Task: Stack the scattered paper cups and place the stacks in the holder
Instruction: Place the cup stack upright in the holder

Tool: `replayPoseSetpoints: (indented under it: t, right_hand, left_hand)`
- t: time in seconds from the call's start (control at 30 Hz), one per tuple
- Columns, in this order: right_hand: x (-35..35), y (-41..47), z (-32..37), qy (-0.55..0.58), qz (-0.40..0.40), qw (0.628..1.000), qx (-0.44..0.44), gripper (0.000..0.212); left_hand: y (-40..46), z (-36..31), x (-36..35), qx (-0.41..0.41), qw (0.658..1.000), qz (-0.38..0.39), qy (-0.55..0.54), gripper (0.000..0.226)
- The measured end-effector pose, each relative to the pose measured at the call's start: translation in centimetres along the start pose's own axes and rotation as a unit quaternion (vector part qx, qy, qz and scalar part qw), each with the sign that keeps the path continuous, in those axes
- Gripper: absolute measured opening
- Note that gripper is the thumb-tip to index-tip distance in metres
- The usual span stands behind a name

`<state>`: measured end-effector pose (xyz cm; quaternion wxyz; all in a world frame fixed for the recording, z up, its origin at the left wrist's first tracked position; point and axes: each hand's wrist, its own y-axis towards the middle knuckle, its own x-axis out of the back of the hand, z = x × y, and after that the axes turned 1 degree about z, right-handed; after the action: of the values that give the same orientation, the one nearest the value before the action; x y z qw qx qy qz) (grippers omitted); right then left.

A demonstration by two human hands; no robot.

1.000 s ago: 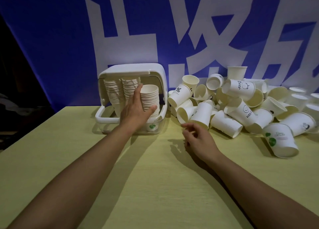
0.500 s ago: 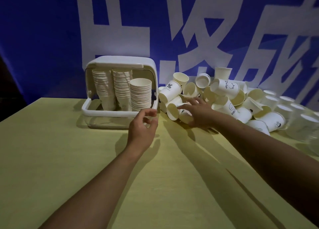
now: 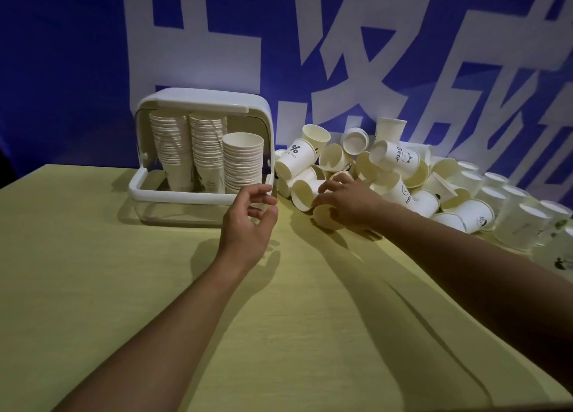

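Note:
A white cup holder [image 3: 145,188] with a domed lid stands at the back left of the table, with three stacks of paper cups [image 3: 242,160] inside. A heap of scattered white paper cups [image 3: 393,163] lies to its right. My left hand [image 3: 248,222] hovers in front of the holder's right corner, fingers loosely curled, holding nothing. My right hand [image 3: 347,200] reaches into the near edge of the heap and grips a cup lying on its side [image 3: 322,217]; my fingers cover most of it.
The yellow table [image 3: 155,287] spreads toward me. A blue banner with large white characters [image 3: 93,55] hangs close behind the holder and the heap. More cups [image 3: 521,222] stand upright at the far right.
My left hand has let go of the right stack in the holder and drawn back toward me. My right hand has reached forward into the heap and closed on a cup.

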<state>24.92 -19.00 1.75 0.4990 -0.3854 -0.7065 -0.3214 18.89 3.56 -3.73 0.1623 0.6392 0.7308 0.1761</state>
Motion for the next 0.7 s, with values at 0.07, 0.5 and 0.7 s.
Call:
replayPoseSetpoints:
  t: [0.07, 0.5, 0.7]
  right_hand:
    - [-0.5, -0.9, 0.6, 0.104, -0.044, 0.993, -0.020, 0.034]
    - [-1.7, -3.9, 7.0, 0.557, -0.171, 0.787, -0.205, 0.021]
    - [-1.2, -5.5, 7.7, 0.669, -0.132, 0.713, -0.163, 0.028]
  left_hand:
    - [-0.3, -0.1, 0.0, 0.001, 1.000, 0.022, 0.018, 0.034]
    - [-1.9, 1.0, -1.3, -0.103, 0.932, 0.170, 0.302, 0.095]
    - [-2.0, 0.8, -1.2, -0.069, 0.960, 0.150, 0.226, 0.083]
